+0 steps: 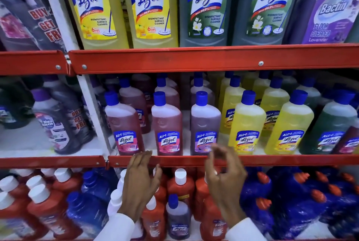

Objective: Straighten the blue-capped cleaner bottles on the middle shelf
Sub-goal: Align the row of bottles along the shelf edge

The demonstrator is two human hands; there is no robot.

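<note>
Both hands, left hand (142,177) and right hand (223,172), hover released (holding nothing) before the blue-capped bottles (167,124) on the middle shelf (272,160).

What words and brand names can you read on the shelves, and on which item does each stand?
"Lizol", "Disinfectant Surface Cleaner": yellow top-shelf bottle
"Lizol": green top-shelf bottle
"Bactin Floor Cleaner Lavender": purple pack
"Lizol": pink middle-shelf bottle
"Max Kleen": dark bottle
Smaller label print: too blurred.
</note>
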